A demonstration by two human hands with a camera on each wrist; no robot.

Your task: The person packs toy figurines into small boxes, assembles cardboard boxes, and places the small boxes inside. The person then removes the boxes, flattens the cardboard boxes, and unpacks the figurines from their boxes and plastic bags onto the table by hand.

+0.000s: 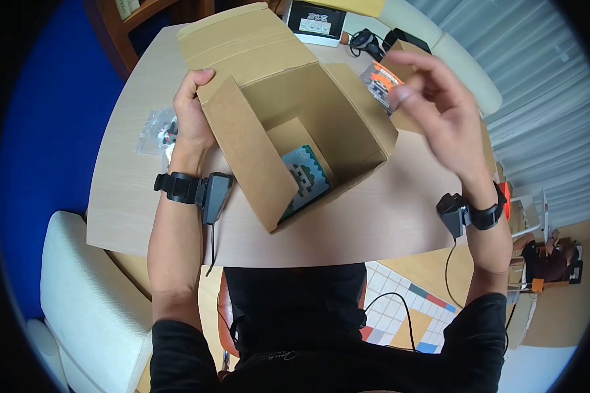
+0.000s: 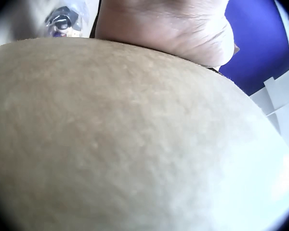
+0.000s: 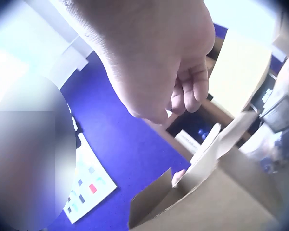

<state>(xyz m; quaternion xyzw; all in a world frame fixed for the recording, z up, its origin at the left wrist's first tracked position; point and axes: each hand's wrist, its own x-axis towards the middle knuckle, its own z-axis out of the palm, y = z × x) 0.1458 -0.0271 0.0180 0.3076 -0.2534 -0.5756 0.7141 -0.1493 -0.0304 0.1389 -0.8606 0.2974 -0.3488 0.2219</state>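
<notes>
My left hand [image 1: 193,111] grips an opened cardboard box [image 1: 337,105] by its left side, with the thumb on the flap and the other fingers hidden behind it. Tilted above the table, the box faces me with its flaps spread. Inside lies a blue-green printed package [image 1: 305,173] bearing a pixel-style picture. To the right, my right hand [image 1: 439,108] hovers with thumb and fingers loosely bent. Its thumb overlaps a clear packet with an orange header card [image 1: 381,82] in the head view. The right wrist view shows nothing held between these fingers, above the box flaps [image 3: 202,168].
A clear plastic bag [image 1: 156,131] of small items lies left of the box on the pale table [image 1: 124,203]. Toward the back stand a white-framed screen [image 1: 314,23], a black handheld device [image 1: 367,44] and another cardboard box [image 1: 410,49]. A cushioned seat [image 1: 85,281] is at left.
</notes>
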